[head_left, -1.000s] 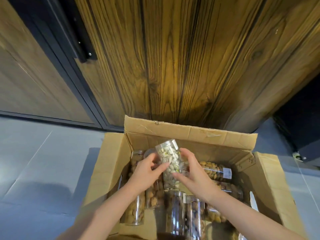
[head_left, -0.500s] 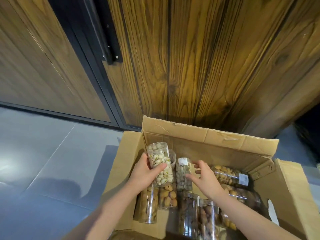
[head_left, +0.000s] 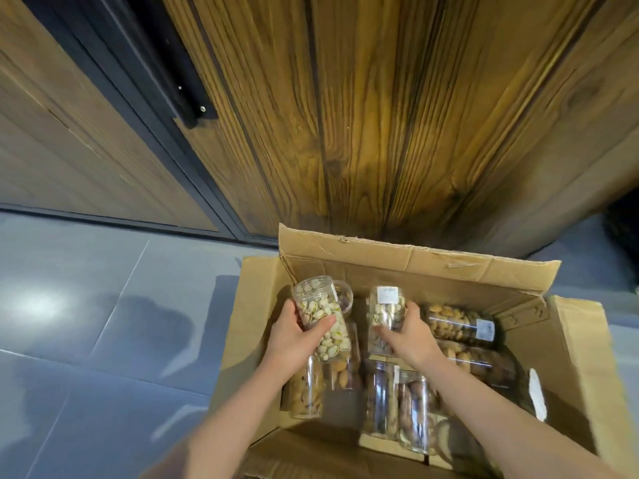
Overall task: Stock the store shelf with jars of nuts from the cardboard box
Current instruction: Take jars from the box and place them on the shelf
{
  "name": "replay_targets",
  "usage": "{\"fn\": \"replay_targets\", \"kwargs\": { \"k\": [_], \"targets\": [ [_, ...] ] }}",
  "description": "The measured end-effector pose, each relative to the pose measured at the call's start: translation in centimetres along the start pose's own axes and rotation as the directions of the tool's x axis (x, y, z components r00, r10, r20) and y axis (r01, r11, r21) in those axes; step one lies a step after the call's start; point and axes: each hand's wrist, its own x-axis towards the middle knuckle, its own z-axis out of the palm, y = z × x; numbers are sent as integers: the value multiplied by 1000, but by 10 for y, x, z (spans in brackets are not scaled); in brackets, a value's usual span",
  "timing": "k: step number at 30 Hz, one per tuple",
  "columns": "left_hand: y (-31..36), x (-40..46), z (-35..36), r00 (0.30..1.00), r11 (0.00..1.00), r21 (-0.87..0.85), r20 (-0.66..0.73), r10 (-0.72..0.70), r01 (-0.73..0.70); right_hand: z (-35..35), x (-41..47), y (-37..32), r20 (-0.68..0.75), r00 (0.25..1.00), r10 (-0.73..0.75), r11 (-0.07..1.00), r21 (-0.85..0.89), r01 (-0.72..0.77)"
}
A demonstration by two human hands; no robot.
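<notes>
Right hand (head_left: 408, 335) now gripping second jar (head_left: 385, 311); left hand (head_left: 294, 340) holds pistachio jar (head_left: 320, 318).

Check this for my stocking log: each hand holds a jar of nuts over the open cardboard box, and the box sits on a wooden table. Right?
Not quite. In the head view the cardboard box sits on a grey tiled floor, not a table. The left hand and right hand each hold a jar.

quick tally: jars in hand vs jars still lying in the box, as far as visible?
Jars held: 2, a pistachio jar in the left hand, a labelled jar in the right hand
Jars clearly lying in the cardboard box: 6
Total: 8; more may be hidden
</notes>
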Motion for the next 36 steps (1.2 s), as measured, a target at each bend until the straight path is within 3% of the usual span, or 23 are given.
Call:
{"fn": "replay_targets", "kwargs": {
  "k": [8,17,20,27,36],
  "targets": [
    [153,-133,-44,999,999,41,46,-3,1,-140,-171,-94,-9,999,-47,999,-13,47],
    [325,-358,-172,995,996,82,89,35,-43,-251,-406,-266,32,982,-187,975,-115,189],
    [352,-407,-225,999,998,16,7,54,-54,-260,-465,-318,40,965,-258,957,-125,261],
    [350,-458,-354,985,989,-83,-135,108,-120,-220,-538,-409,68,938,-339,936,-73,343],
    [312,-473,-536,960,972,46,-153,235,-231,-71,-568,-529,-29,932,-360,929,81,362]
  ]
}}
